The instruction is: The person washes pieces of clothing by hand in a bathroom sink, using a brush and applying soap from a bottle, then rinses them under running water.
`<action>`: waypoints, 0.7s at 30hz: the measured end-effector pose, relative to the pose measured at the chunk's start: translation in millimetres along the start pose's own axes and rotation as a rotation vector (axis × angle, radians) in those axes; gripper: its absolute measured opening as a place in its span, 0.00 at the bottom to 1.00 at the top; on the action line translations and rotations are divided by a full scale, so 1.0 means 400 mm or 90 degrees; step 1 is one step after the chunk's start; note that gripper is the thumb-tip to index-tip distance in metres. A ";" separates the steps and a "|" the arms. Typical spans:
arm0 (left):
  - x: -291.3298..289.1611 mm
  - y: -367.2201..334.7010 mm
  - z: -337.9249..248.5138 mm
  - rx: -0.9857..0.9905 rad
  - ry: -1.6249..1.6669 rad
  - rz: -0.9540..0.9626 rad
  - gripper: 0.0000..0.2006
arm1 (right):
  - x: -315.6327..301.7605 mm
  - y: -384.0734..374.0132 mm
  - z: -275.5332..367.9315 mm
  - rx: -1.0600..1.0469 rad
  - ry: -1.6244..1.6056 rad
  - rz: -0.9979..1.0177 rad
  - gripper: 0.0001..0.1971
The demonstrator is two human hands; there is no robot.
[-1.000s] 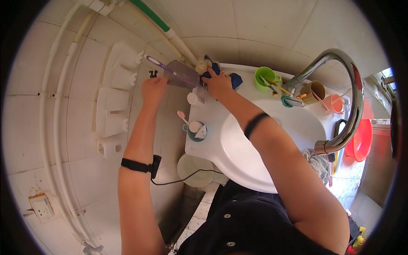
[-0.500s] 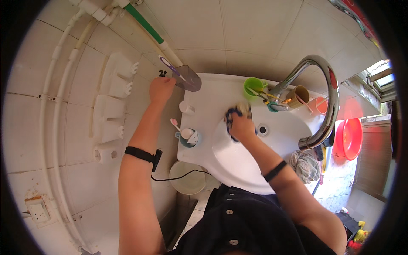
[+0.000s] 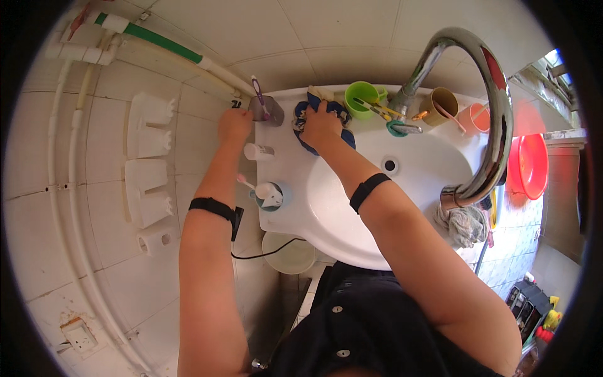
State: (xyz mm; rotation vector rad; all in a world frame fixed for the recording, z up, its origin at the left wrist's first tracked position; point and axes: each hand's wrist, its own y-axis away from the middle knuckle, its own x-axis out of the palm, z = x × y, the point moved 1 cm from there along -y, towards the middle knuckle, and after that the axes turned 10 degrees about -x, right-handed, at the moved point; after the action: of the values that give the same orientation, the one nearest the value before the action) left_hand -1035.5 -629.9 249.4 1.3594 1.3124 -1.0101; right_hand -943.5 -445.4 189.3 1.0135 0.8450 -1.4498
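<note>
At the sink's back left corner, my left hand (image 3: 235,127) is closed on the side of a translucent grey cup (image 3: 271,113). A purple and white toothbrush (image 3: 256,88) stands in that cup. My right hand (image 3: 321,127) presses a bunched dark blue and beige cloth (image 3: 304,133) onto the back ledge of the white sink (image 3: 295,188). Just right of the cloth is a green cup (image 3: 359,108) with toothbrushes. Nearer me on the left ledge are a small white container (image 3: 259,152) and a light blue cup (image 3: 279,204) with a pink toothbrush and white items inside.
A tall curved chrome faucet (image 3: 496,119) arches over the basin's right side. Behind it are a brown cup (image 3: 441,103) and a pink cup (image 3: 474,118). A grey rag (image 3: 466,226) lies at the right edge. A white bucket (image 3: 289,254) stands below left; a red basin (image 3: 529,166) is at right.
My right hand and the cloth have moved from the basin's left side back and left onto the rear ledge. My left hand still holds the grey cup, which now looks more upright.
</note>
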 end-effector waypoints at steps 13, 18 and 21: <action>-0.041 -0.031 0.056 -0.117 0.004 0.128 0.17 | 0.080 0.506 -0.234 -0.034 -0.145 0.336 0.26; -0.182 0.092 -0.036 0.019 0.245 -0.144 0.19 | -0.006 0.520 -0.349 0.058 -0.199 0.302 0.22; -0.279 0.293 -0.126 0.100 0.444 -0.084 0.26 | -0.095 0.465 -0.291 0.085 -0.307 0.147 0.22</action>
State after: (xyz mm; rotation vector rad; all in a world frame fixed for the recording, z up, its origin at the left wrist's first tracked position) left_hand -930.2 -598.7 378.6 1.8613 1.8782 -0.7542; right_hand -743.5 -347.4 188.1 0.7780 0.2769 -1.4776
